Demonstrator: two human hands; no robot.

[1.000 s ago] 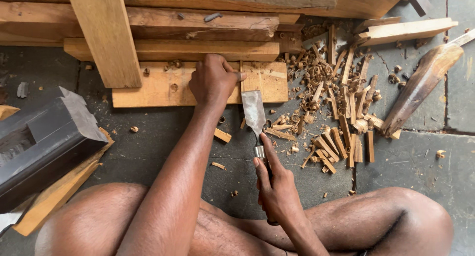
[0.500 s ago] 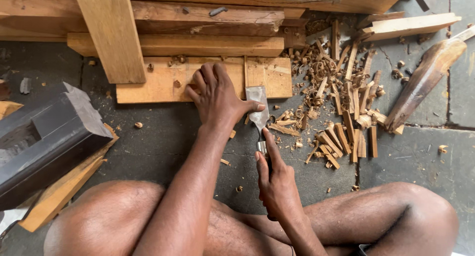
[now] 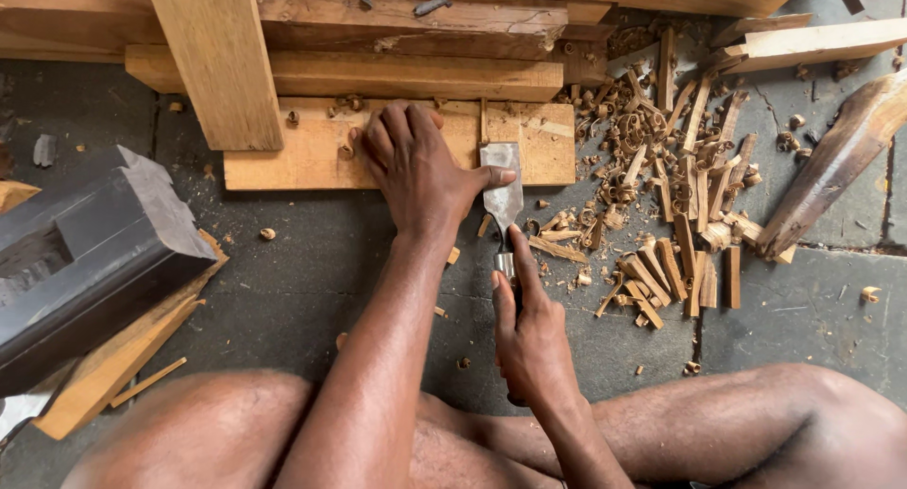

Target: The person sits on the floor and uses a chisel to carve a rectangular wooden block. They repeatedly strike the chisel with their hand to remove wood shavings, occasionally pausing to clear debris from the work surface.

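My left hand (image 3: 416, 168) lies flat, fingers spread, on a pale wooden board (image 3: 302, 158) on the floor, its thumb touching the blade of a wide steel chisel (image 3: 502, 198). My right hand (image 3: 531, 333) is wrapped around the chisel's handle, index finger stretched along it toward the blade. The blade's edge meets the board's near edge, close to a narrow slot cut in the board.
Heavier timber beams (image 3: 378, 35) are stacked behind the board, with an upright plank (image 3: 217, 54) across them. A pile of wood chips and shavings (image 3: 661, 196) lies to the right, a dark wooden block (image 3: 85, 253) to the left. My bare legs (image 3: 756, 423) frame the near floor.
My left hand slid from gripping the board's top down to lie flat on it beside the blade. The chisel moved forward against the board's edge.
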